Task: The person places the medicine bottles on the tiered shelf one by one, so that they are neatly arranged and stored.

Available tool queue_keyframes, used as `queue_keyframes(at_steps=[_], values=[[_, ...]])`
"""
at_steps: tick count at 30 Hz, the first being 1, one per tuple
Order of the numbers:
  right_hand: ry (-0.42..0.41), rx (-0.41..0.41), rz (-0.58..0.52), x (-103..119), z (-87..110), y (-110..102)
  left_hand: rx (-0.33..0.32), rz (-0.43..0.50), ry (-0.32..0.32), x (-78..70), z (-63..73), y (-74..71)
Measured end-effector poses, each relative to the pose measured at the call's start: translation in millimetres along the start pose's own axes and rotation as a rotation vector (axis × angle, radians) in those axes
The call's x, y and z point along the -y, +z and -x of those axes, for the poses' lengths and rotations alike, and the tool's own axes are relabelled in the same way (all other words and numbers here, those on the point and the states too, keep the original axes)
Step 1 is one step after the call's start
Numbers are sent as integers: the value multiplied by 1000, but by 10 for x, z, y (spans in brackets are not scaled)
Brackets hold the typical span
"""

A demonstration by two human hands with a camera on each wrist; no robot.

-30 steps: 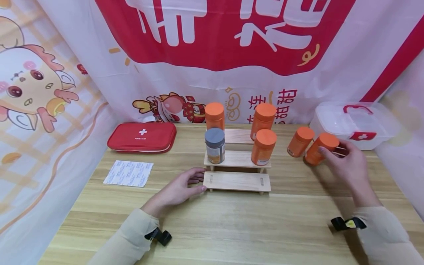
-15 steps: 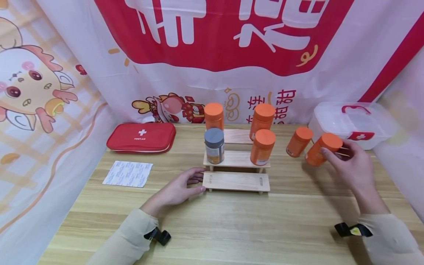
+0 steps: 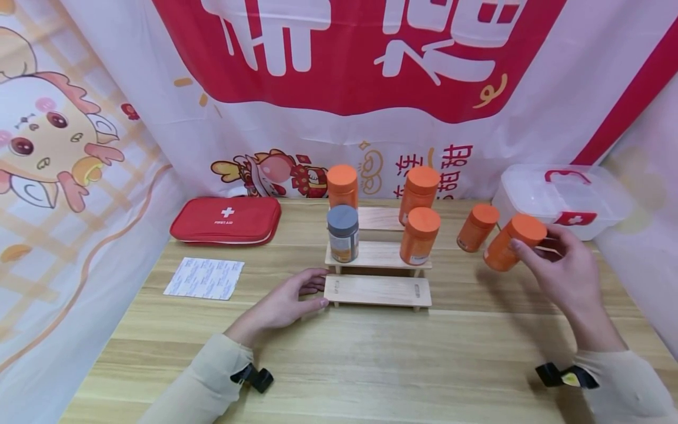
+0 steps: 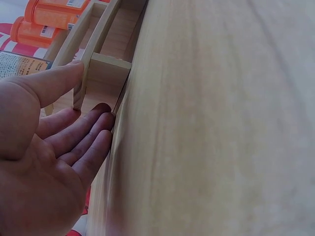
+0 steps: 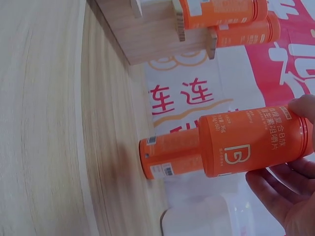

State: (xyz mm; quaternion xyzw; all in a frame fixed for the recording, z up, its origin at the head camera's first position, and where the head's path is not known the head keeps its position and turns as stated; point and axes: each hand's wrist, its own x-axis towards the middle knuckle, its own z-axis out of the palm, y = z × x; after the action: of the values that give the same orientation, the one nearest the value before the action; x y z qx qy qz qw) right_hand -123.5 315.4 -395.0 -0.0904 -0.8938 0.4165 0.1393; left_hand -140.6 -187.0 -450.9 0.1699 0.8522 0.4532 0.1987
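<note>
My right hand (image 3: 567,271) grips an orange pill bottle (image 5: 251,142) near its cap. This bottle is tilted and off the table, its white-lettered label facing the right wrist camera. Just beside it a second orange bottle (image 3: 478,228) stands on the table. At the left end of the stepped wooden display rack (image 3: 377,290), my left hand (image 3: 290,297) holds the lowest step, thumb and index finger on either side of its end in the left wrist view. On the upper steps stand a grey-capped bottle (image 3: 343,234) and several orange bottles, among them a front one (image 3: 420,235).
A red first aid pouch (image 3: 226,219) lies at the back left, with a white printed packet (image 3: 205,278) in front of it. A clear plastic box (image 3: 564,197) with a red handle sits at the back right. A printed curtain (image 3: 339,129) hangs behind the table.
The right hand has tilted the orange bottle and raised it from the table, drawing it slightly away from the standing bottle. My left hand stays where it was.
</note>
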Motion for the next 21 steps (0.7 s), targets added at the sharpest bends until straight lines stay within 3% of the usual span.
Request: queue_keyframes(at_steps=[14,21], values=[[-45,1,-72,208,183,3,-7,2,16,-14,4,12],[-108,7,-110,317,302,65,-8,-4,13,-3,7,11]])
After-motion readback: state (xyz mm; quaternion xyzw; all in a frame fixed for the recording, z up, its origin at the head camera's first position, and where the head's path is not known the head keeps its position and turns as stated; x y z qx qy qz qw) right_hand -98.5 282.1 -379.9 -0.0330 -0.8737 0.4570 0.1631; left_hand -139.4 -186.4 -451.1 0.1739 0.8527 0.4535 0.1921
